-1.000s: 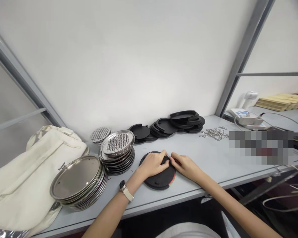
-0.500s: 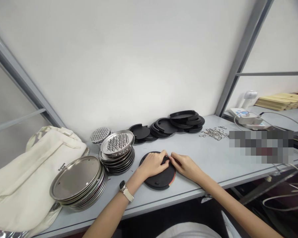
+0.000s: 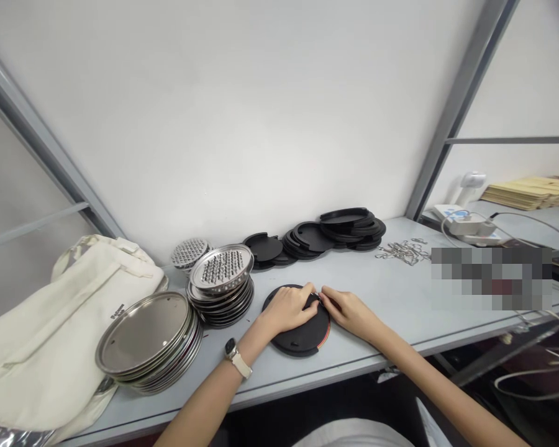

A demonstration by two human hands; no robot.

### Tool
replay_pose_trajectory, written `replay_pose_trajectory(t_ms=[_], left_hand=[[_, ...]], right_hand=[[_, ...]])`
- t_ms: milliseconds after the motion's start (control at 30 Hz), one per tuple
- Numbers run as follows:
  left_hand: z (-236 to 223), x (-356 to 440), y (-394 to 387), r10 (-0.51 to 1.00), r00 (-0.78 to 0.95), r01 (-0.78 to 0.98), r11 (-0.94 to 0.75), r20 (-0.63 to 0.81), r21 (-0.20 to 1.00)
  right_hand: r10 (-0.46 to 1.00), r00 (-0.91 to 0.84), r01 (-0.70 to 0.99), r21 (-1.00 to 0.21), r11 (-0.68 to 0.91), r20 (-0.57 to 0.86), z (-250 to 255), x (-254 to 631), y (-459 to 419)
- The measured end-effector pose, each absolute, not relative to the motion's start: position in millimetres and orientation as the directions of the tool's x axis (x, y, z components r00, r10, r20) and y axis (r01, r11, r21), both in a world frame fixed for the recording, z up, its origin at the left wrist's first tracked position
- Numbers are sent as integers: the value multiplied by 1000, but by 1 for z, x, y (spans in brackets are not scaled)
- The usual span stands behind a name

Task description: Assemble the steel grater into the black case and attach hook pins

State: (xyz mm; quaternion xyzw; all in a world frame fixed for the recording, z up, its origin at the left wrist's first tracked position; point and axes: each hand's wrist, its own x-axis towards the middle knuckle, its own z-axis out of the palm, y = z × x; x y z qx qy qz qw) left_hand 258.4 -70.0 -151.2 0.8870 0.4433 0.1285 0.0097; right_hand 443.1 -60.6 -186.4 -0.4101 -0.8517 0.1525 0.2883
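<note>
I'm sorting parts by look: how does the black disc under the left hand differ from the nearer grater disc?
The black disc is dark and mostly smooth; the nearer grater disc is shiny metal with raised teeth. The black disc lies on the table, while the grater disc tops a stack. The left hand touches the black disc; neither hand touches the grater disc. Both are round.

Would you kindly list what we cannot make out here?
Head view: the small metal piece's full shape, covered by fingers of the left hand and right hand.
Head view: whatever lies behind the pixelated patch.
Head view: the cream bag's left part, cut off by the left edge.
Head view: its lettering, too small.
</note>
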Motion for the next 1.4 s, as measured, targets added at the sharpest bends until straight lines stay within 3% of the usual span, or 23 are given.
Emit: replay_pose_trajectory(t_ms=[933,1267,1400], left_hand=[[-154,257,-69,764,595,753,-639,249,159],[-152,258,-70,791,572,773,-608,217,180],[-151,258,-70,791,575,769,-610,211,193]], right_hand=[[736,-504,583,-450,676,453,-187,443,-63],[786,-512,603,-506,617,347,-187,443,-60],[776,-509,601,-492,630,373,-187,443,-61]])
